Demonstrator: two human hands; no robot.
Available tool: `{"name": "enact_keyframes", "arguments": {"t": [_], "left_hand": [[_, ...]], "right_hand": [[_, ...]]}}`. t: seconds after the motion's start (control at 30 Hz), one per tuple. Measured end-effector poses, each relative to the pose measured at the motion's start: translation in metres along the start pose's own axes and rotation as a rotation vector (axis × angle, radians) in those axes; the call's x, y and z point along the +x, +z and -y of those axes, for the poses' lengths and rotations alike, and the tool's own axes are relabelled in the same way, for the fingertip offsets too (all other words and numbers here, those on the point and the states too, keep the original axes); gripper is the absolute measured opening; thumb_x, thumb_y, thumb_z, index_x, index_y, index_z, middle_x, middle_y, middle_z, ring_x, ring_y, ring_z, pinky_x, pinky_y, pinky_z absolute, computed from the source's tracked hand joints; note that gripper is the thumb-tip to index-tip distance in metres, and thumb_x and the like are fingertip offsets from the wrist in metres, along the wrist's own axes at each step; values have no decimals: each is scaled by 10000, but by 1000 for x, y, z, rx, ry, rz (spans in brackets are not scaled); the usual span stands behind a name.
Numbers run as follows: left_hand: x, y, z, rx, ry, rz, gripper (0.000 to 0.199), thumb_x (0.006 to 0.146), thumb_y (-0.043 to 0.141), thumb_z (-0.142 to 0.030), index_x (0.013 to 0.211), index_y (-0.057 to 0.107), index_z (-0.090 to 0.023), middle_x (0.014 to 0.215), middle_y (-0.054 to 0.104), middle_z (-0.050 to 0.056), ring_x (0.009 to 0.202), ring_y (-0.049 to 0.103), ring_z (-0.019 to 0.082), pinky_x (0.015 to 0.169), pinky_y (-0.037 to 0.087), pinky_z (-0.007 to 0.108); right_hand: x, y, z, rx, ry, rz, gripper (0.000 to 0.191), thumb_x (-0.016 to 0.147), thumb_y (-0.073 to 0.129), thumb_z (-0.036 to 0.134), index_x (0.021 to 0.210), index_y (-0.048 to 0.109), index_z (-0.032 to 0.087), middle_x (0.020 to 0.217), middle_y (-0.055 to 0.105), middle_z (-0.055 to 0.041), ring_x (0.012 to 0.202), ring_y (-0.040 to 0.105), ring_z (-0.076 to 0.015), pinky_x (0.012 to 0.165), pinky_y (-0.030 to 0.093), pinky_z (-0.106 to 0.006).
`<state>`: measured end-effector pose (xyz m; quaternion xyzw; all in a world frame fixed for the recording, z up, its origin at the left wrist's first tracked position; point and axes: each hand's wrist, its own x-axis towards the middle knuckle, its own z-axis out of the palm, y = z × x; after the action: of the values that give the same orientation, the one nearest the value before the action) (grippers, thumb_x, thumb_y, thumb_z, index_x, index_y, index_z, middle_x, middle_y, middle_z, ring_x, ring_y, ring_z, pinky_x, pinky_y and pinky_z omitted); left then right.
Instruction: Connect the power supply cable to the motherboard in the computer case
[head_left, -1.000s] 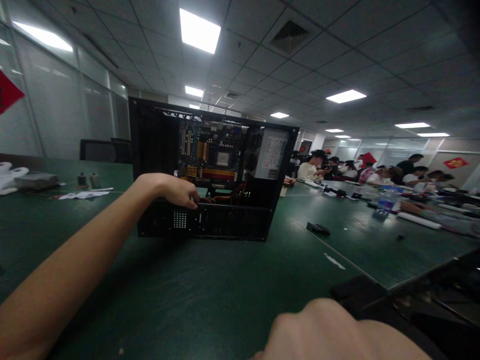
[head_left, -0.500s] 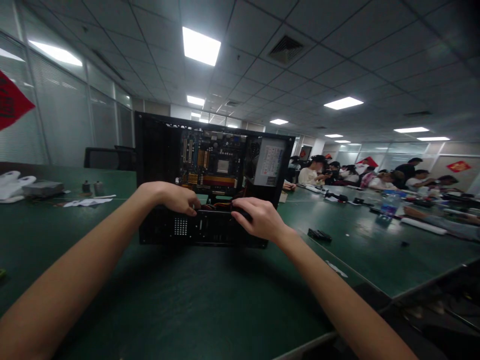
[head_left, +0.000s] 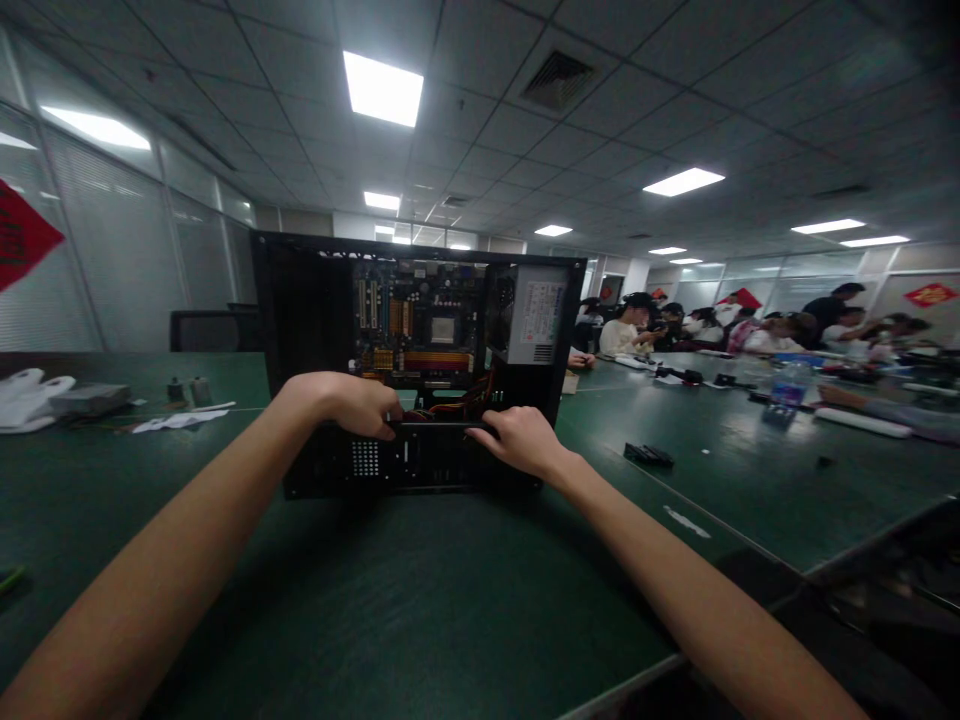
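A black computer case (head_left: 266,300) stands on the green table, its open side toward me. Inside it show a motherboard (head_left: 424,300), a silver power supply (head_left: 536,315) at the right and coloured cables (head_left: 450,403) low in the middle. My left hand (head_left: 360,405) is closed on the upper edge of the case's low near panel, fingertips curled over it. Farther right along the same edge, my right hand (head_left: 525,440) grips with the thumb on the near side and fingers bent inward. Parts of the fingers are hidden behind the edge.
On the left of the green table (head_left: 420,620) lie a white plastic bag (head_left: 30,395), a grey box-shaped part (head_left: 91,400) and paper (head_left: 180,421). A black part (head_left: 649,456) lies right of the case. Beyond it stands a water bottle (head_left: 789,385); several people sit farther back.
The right hand's fingers have drawn back from the cables to the panel edge, uncovering more cable. My left hand keeps its place on the edge. The view has shifted slightly.
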<state>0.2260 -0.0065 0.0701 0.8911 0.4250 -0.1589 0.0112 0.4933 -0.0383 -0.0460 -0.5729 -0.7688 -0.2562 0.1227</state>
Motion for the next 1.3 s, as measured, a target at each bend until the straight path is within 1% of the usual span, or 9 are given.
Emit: {"name": "enact_keyframes", "arguments": {"t": [0.2, 0.37, 0.5, 0.67, 0.8, 0.87, 0.93, 1.07, 1.3], "left_hand": [[2, -1, -5, 6, 15, -23, 505, 984, 475, -511, 1284, 737, -200, 1253, 747, 143, 1059, 693, 282, 878, 527, 337], [11, 0, 4, -48, -47, -44, 485, 933, 503, -388, 1320, 705, -178, 1290, 724, 156, 1042, 698, 288, 839, 549, 343], [35, 5, 16, -22, 14, -22, 589, 840, 596, -336, 1419, 643, -241, 1393, 684, 116, 1181, 659, 280, 928, 528, 320], [55, 0, 19, 10, 113, -9, 424, 845, 589, -364, 1195, 762, -198, 1194, 769, 95, 1043, 689, 254, 889, 519, 308], [31, -24, 12, -105, 190, -137, 449, 884, 542, -425, 1180, 744, -155, 1122, 771, 99, 939, 688, 230, 821, 516, 293], [12, -34, 10, -172, 215, -274, 490, 891, 548, -462, 1253, 715, -177, 1189, 750, 83, 966, 680, 225, 834, 510, 289], [-6, -41, 8, -205, 164, -354, 526, 905, 546, -541, 1239, 718, -173, 1099, 758, 84, 919, 678, 233, 789, 505, 297], [-30, -41, -1, -231, 209, -388, 547, 905, 552, -631, 1116, 746, -166, 934, 742, 76, 825, 660, 227, 708, 476, 295], [-48, -37, -30, -105, 313, -499, 714, 800, 719, -632, 1391, 618, -244, 1245, 716, 74, 1041, 667, 245, 853, 482, 290]], "right_hand": [[-6, -2, -4, 20, -39, -3, 520, 1069, 417, 574, 992, 752, 184, 907, 788, -110, 825, 745, -247, 669, 407, -310], [-10, -8, -4, 80, -52, 11, 503, 1073, 418, 561, 1010, 734, 174, 932, 781, -115, 847, 740, -246, 700, 445, -314], [-5, -14, 7, 252, -160, -67, 416, 1067, 493, 489, 1227, 657, 142, 1179, 743, -143, 1071, 709, -254, 869, 513, -342], [27, -30, 27, 409, -243, -95, 425, 1038, 564, 457, 1269, 619, 104, 1293, 683, -197, 1199, 652, -295, 1006, 510, -426], [65, -55, 34, 636, -302, -36, 467, 1006, 636, 405, 1345, 563, 93, 1311, 679, -194, 1167, 666, -277, 979, 529, -400], [77, -71, 33, 781, -307, -14, 466, 996, 652, 401, 1346, 565, 106, 1240, 711, -154, 1030, 705, -234, 873, 562, -350], [83, -86, 30, 922, -291, 13, 434, 996, 645, 432, 1290, 610, 114, 1052, 744, -94, 812, 705, -175, 691, 552, -277], [75, -110, 17, 1050, -287, 83, 371, 971, 671, 453, 1104, 700, 108, 664, 639, 7, 530, 574, -102, 464, 396, -203], [47, -138, -14, 1019, -345, 132, 349, 911, 721, 467, 870, 720, 120, 593, 585, 29, 502, 511, -77, 449, 337, -204]]}}
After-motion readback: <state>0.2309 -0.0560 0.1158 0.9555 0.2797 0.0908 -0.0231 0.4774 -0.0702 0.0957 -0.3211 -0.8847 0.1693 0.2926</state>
